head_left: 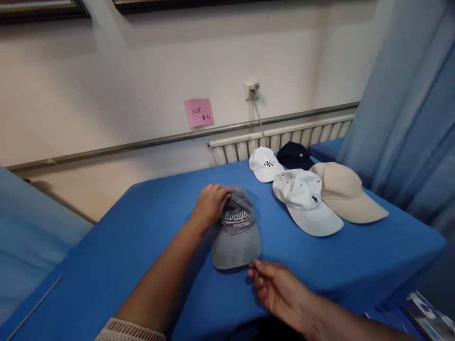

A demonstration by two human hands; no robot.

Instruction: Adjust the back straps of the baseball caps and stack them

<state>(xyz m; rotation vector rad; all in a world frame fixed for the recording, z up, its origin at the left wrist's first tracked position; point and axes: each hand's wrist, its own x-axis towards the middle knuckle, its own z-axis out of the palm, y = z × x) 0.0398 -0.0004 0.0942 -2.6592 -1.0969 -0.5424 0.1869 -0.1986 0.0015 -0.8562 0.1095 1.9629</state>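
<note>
**Steadying the grey fabric baseball cap (pixel 236 251)**

From afar, I see the left hand (pixel 210 204) gripping its crown and the right hand (pixel 279 289) pinching its brim edge, on the blue cloth-covered table (pixel 142 227). I judge this an adjusting step — the next move calls for light, even pressure. Around: off-white wall (pixel 149 76), pleated blue curtain (pixel 408 104).

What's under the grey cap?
Blue cloth shows around the grey cap; whatever lies directly beneath its crown and brim is covered. The left hand also hides part of the crown.
</note>
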